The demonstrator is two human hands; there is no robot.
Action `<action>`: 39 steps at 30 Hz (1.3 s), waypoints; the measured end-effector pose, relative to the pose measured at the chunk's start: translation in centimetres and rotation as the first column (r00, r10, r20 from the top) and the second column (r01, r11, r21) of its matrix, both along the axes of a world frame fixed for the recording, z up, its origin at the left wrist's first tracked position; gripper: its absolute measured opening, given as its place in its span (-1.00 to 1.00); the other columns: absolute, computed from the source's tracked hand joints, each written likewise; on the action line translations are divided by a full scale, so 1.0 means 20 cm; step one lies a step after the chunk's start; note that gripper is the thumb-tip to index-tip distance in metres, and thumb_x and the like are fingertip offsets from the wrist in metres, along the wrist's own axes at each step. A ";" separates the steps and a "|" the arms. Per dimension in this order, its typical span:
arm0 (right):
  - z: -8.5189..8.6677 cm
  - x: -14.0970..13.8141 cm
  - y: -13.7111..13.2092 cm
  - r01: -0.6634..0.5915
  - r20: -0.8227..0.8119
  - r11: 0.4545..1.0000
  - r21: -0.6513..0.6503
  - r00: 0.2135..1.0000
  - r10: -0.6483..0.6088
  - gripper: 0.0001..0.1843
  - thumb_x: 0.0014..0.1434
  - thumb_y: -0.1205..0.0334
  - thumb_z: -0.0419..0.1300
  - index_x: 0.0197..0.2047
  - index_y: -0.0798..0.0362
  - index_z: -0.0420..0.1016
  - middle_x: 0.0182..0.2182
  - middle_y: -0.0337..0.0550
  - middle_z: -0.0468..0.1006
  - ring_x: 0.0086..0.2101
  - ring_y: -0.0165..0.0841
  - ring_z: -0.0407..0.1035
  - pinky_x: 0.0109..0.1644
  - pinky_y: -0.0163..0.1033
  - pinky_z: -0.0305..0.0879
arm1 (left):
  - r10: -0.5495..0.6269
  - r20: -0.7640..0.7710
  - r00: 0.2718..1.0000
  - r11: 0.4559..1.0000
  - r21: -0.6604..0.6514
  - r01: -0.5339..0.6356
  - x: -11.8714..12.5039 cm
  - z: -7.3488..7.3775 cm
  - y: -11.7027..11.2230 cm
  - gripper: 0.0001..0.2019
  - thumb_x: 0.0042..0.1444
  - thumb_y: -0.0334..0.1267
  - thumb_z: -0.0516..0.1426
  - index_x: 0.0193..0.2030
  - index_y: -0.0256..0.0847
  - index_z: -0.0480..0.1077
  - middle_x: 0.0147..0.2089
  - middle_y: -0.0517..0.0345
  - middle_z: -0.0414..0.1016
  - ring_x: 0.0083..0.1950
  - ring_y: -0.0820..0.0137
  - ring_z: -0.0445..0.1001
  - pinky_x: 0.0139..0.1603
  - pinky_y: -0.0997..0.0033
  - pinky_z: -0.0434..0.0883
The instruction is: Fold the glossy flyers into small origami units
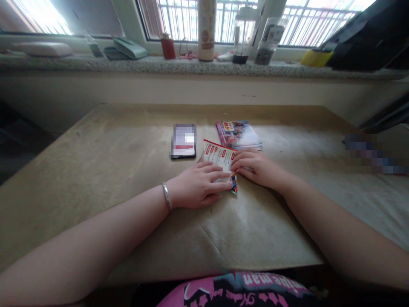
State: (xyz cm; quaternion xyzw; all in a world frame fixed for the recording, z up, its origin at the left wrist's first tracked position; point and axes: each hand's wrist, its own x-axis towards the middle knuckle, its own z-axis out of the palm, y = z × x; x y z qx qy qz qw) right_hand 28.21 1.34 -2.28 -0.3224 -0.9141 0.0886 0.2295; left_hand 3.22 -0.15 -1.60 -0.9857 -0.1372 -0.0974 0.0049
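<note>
A printed paper leaflet (220,157), white with red labels and a red edge, lies on the table at a slant, apparently folded, with a colourful corner showing at its near right end. My left hand (204,183), with a silver bangle at the wrist, rests flat on its lower left part, fingers stretched out. On its right edge lie the extended fingers of my right hand (255,167); its thumb is partly tucked underneath. Just behind, touching or nearly touching the leaflet, is a stack of colourful printed flyers (241,135).
A phone (183,140) with a blurred screen lies left of the leaflet on the tan-covered table (105,170). Along the stone windowsill (185,66) stand a tall canister (206,32), a red container (168,47) and clear containers. A blurred item (370,151) lies at the right edge.
</note>
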 end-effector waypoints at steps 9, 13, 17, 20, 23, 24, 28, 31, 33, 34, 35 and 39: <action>0.02 -0.03 -0.03 -0.035 0.006 0.999 -0.013 0.999 0.035 -0.80 0.22 0.32 0.08 -0.27 -0.03 0.54 -0.25 -0.13 0.58 -0.08 -0.27 0.41 0.12 -0.05 0.28 | -0.015 -0.003 1.000 1.000 -0.012 0.015 0.01 0.01 0.00 -0.64 0.19 -0.22 0.05 0.14 -0.01 0.33 0.23 0.10 0.34 0.22 0.19 0.28 0.28 -0.04 0.10; 0.01 -0.03 -0.03 -0.001 -0.005 0.999 0.039 1.000 0.002 -0.82 0.22 0.29 0.11 -0.26 -0.06 0.55 -0.16 -0.13 0.56 0.02 -0.23 0.33 0.18 0.02 0.23 | -0.034 -0.002 0.999 0.999 -0.004 0.034 0.01 0.01 -0.01 -0.68 0.20 -0.26 0.03 0.09 -0.02 0.36 0.20 0.10 0.36 0.21 0.21 0.29 0.30 -0.04 0.08; -0.03 0.00 -0.01 0.184 -0.067 0.978 0.094 0.982 -0.178 -0.90 0.13 0.25 0.21 -0.27 -0.07 0.56 0.10 -0.09 0.41 0.17 -0.10 0.16 0.23 0.17 0.12 | -0.039 -0.006 0.999 0.999 -0.021 0.039 0.00 0.01 -0.01 -0.68 0.22 -0.27 0.01 0.10 -0.04 0.36 0.14 0.08 0.39 0.19 0.20 0.30 0.27 0.00 0.16; -0.06 0.02 0.02 0.252 -0.106 0.967 0.044 0.963 -0.246 -0.91 0.12 0.25 0.22 -0.27 -0.03 0.55 0.17 -0.02 0.32 0.17 -0.10 0.18 0.23 0.17 0.11 | -0.038 -0.009 0.999 0.998 -0.059 0.038 0.00 0.01 -0.01 -0.63 0.21 -0.27 0.03 0.15 -0.08 0.32 0.13 0.04 0.38 0.20 0.18 0.29 0.24 0.05 0.23; -0.09 0.03 0.04 0.220 -0.107 0.974 -0.052 0.969 -0.225 -0.89 0.15 0.25 0.19 -0.26 -0.02 0.54 0.20 -0.03 0.30 0.18 -0.14 0.20 0.23 0.12 0.14 | -0.041 -0.002 0.999 0.995 -0.088 0.040 -0.01 0.01 -0.01 -0.59 0.19 -0.28 0.04 0.20 -0.13 0.28 0.17 -0.02 0.35 0.23 0.15 0.27 0.22 0.09 0.29; -0.10 0.03 0.05 0.224 -0.113 0.972 -0.072 0.966 -0.231 -0.89 0.15 0.24 0.18 -0.26 -0.02 0.54 0.20 -0.04 0.32 0.19 -0.15 0.20 0.23 0.12 0.14 | -0.044 0.002 0.999 0.995 -0.093 0.044 -0.01 0.01 0.00 -0.59 0.19 -0.28 0.04 0.19 -0.13 0.28 0.17 -0.03 0.34 0.23 0.15 0.27 0.21 0.09 0.29; -0.10 0.02 0.05 0.279 -0.143 0.954 -0.114 0.945 -0.293 -0.88 0.13 0.23 0.19 -0.25 -0.03 0.54 0.07 -0.04 0.47 0.16 -0.15 0.25 0.22 0.11 0.15 | -0.049 0.020 0.999 0.993 -0.109 0.051 -0.02 0.01 0.00 -0.62 0.21 -0.28 0.03 0.17 -0.11 0.31 0.19 -0.01 0.34 0.25 0.14 0.26 0.23 0.07 0.28; -0.08 0.00 0.03 0.266 -0.160 0.944 -0.194 0.941 -0.298 -0.88 0.13 0.21 0.18 -0.26 -0.02 0.53 -0.15 -0.11 0.59 0.00 -0.18 0.41 0.10 0.00 0.29 | -0.041 0.021 0.999 0.991 -0.127 0.043 -0.02 0.01 0.00 -0.60 0.19 -0.29 0.05 0.18 -0.14 0.30 0.19 -0.01 0.34 0.28 0.11 0.22 0.27 0.04 0.25; -0.06 -0.01 0.02 0.235 -0.190 0.936 -0.263 0.938 -0.289 -0.88 0.16 0.21 0.15 -0.30 0.00 0.51 -0.28 -0.16 0.60 -0.19 -0.26 0.48 -0.04 -0.10 0.37 | -0.034 0.015 0.999 0.990 -0.139 0.036 -0.02 0.01 0.00 -0.60 0.18 -0.30 0.05 0.17 -0.16 0.31 0.18 -0.03 0.34 0.29 0.10 0.20 0.28 0.01 0.23; -0.06 -0.02 0.02 0.220 -0.209 0.932 -0.288 0.935 -0.285 -0.87 0.17 0.21 0.13 -0.31 0.02 0.49 -0.32 -0.18 0.60 -0.26 -0.29 0.47 -0.10 -0.14 0.38 | -0.032 0.013 0.999 0.989 -0.146 0.033 -0.02 0.02 -0.01 -0.61 0.18 -0.30 0.05 0.16 -0.16 0.32 0.18 -0.04 0.34 0.29 0.10 0.20 0.28 0.00 0.23; -0.05 -0.03 0.01 0.202 -0.227 0.931 -0.305 0.934 -0.277 -0.87 0.17 0.22 0.11 -0.33 0.03 0.48 -0.34 -0.18 0.59 -0.30 -0.32 0.46 -0.14 -0.17 0.38 | -0.030 0.013 0.999 0.987 -0.155 0.032 -0.02 0.02 -0.01 -0.61 0.18 -0.30 0.05 0.16 -0.16 0.32 0.18 -0.04 0.34 0.29 0.11 0.20 0.27 0.00 0.24; -0.06 -0.03 0.01 0.113 -0.228 0.951 -0.288 0.956 -0.183 -0.93 0.12 0.28 0.14 -0.34 0.05 0.44 -0.34 -0.17 0.56 -0.29 -0.33 0.43 -0.16 -0.21 0.35 | 0.011 0.008 1.000 0.983 -0.185 -0.009 -0.02 0.01 0.00 -0.58 0.16 -0.27 0.08 0.18 -0.17 0.30 0.27 -0.10 0.24 0.32 0.10 0.16 0.30 0.00 0.21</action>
